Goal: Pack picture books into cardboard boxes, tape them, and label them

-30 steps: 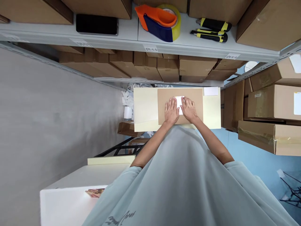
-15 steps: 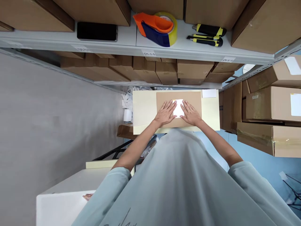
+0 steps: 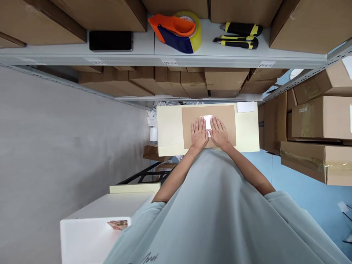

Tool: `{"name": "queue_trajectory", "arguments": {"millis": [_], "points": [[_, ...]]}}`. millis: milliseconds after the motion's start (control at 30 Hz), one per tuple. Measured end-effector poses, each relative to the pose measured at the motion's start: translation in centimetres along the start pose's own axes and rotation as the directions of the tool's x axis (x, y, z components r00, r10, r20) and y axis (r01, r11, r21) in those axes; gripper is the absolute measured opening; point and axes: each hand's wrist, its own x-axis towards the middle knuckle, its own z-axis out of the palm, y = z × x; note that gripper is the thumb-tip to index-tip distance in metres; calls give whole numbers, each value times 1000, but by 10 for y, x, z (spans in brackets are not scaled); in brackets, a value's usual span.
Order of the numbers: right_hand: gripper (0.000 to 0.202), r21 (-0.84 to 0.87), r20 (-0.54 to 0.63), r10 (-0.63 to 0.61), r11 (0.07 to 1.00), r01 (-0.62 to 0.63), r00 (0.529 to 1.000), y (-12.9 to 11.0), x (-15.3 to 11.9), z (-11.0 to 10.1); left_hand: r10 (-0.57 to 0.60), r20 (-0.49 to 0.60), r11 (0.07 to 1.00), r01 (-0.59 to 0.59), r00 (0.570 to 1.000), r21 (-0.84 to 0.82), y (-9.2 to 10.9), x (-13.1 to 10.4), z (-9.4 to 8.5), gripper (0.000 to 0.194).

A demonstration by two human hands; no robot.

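A flat brown cardboard box (image 3: 189, 124) lies on a pale yellow tabletop (image 3: 169, 126). In the middle of its top face is a white label (image 3: 208, 120), partly covered by both hands. My left hand (image 3: 200, 135) rests flat over the label's left side, fingers stretched forward. On its right side lies my right hand (image 3: 219, 132), also flat with the fingers extended. The thumbs come close together over the label's lower part. A small stack of white labels or paper (image 3: 245, 107) sits at the table's back right corner.
On the shelf (image 3: 143, 44) ahead lie an orange and blue tape dispenser (image 3: 178, 31), a black phone (image 3: 110, 40) and several yellow-black utility knives (image 3: 242, 29). Cardboard boxes (image 3: 305, 157) are piled at the right. A white box-like surface (image 3: 90, 234) stands at lower left.
My left hand has turned so its fingers point more forward, and both hands have drawn closer together over the label. The camera view has shifted slightly.
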Motion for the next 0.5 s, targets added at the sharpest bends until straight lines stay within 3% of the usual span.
{"name": "queue_trajectory", "arguments": {"millis": [267,333,400,500], "points": [[65,34,61,-122,992,120,991,14,0,-14,103,97,992,-110,990,67,-23,-1,-20,76],[67,51,37,-124,991,122,992,32,-12,-18,8,67,995,-15,998,102,-37,-14,-25,86],[73,82,-26,-44,996,46,999,56,-32,-19,-172,-1,980,171,985,104,-54,-36,-28,97],[90,197,-83,164,970,-145,983,95,-71,-16,-465,-27,885,465,885,-12,-80,-75,-26,105]]}}
